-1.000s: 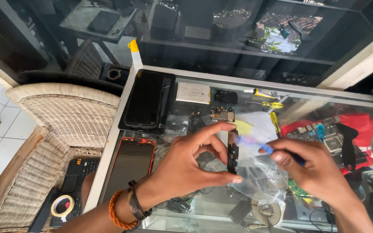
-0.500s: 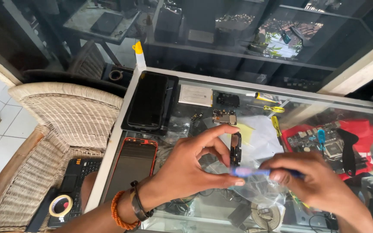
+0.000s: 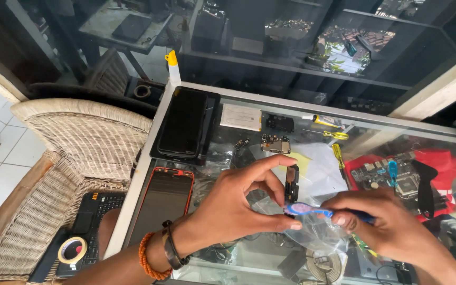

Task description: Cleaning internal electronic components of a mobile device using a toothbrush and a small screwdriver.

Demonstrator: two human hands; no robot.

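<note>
**Phone stripped down, small board under the tool**

The left hand (image 3: 228, 208) holds a narrow dark board (image 3: 291, 183) upright above the glass desk (image 3: 149, 153), its grip pinching the part between thumb below and forefinger arched over the top. The right hand (image 3: 391, 227) has its grip pressed on a blue tool (image 3: 312, 211), whose flat tip lies against the board's lower end, just by the left thumb.

Judging by how things lie, the teardown is well along. A phone (image 3: 163, 203) with an orange rim lies face up near the desk's left edge, a black phone (image 3: 182, 122) beyond it, and parts are spread out behind the hands: a white battery (image 3: 241, 116), a small circuit board (image 3: 275, 144), a black module (image 3: 280, 123), and two yellow screwdrivers (image 3: 338, 154) (one lies farther back). A clear bag (image 3: 317, 232) sits under the hands.

What seems left is the work on this one board itself: the tool touches it, but nothing has visibly come free. Whether reassembly follows cannot be told.
</note>
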